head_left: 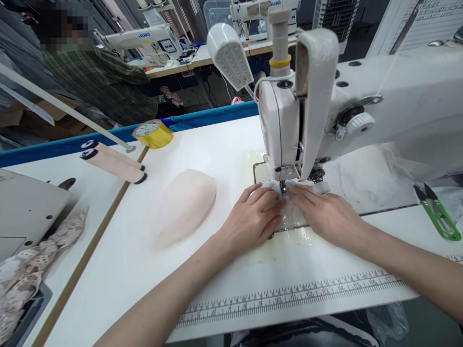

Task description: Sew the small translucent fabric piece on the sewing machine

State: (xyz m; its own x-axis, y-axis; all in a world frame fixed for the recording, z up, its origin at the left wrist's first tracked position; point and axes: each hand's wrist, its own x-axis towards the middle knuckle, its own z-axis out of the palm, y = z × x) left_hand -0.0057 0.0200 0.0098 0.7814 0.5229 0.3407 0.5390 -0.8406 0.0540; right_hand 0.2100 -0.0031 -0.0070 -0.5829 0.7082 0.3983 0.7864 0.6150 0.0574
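A white sewing machine [282, 130] stands over the table, its presser foot down near a small piece of pale fabric [271, 184]. Left of the foot, my left hand [255, 214] has its fingers curled together on the fabric. My right hand [321, 212] lies rather flat at the right of the foot, fingers stretched toward the needle, fingertips on the fabric's edge. Part of the fabric is hidden under both hands. A beige moulded cup [188, 205] rests on the white table to the left of my left hand.
Green thread snips [439, 212] lie at the right. Two thread spools [114, 161] and a yellow tape roll [154, 134] are at the back left. A ruler strip [289, 296] runs along the front edge. Lace fabric [43, 260] lies far left. Behind, a person [101, 82] works near another machine.
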